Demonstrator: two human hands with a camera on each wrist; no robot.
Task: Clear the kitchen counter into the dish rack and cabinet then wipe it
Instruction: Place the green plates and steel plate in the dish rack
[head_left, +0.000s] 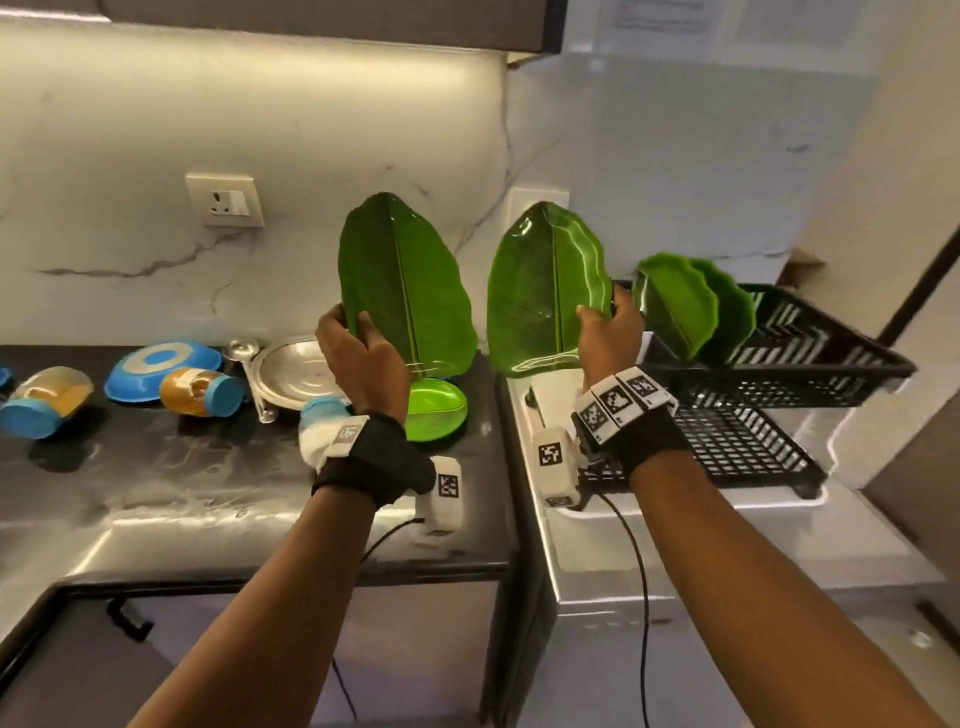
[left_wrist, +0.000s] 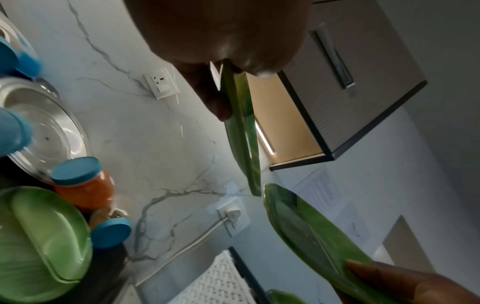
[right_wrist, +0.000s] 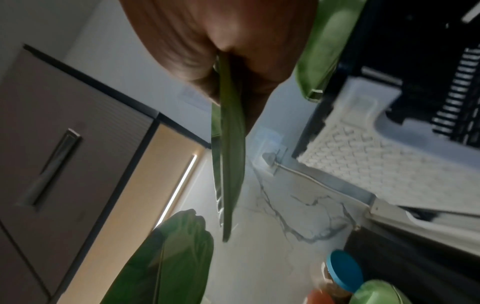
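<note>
My left hand (head_left: 358, 343) grips the lower edge of a green leaf-shaped plate (head_left: 400, 286) and holds it upright above the black counter (head_left: 156, 467). Edge-on, the same plate (left_wrist: 241, 131) shows in the left wrist view. My right hand (head_left: 605, 327) holds a second leaf-shaped plate (head_left: 545, 291) upright, just left of the black dish rack (head_left: 779, 364); in the right wrist view it (right_wrist: 230, 164) is pinched between thumb and fingers. Two green plates (head_left: 691, 312) stand in the rack.
On the counter lie a light green plate (head_left: 436, 410), a steel plate (head_left: 296, 374) with a ladle (head_left: 249, 374), a blue bowl (head_left: 161, 369) and two blue-lidded jars (head_left: 202, 392) (head_left: 47, 400). A wall socket (head_left: 226, 200) sits on the marble backsplash. A cabinet (left_wrist: 350, 82) hangs overhead.
</note>
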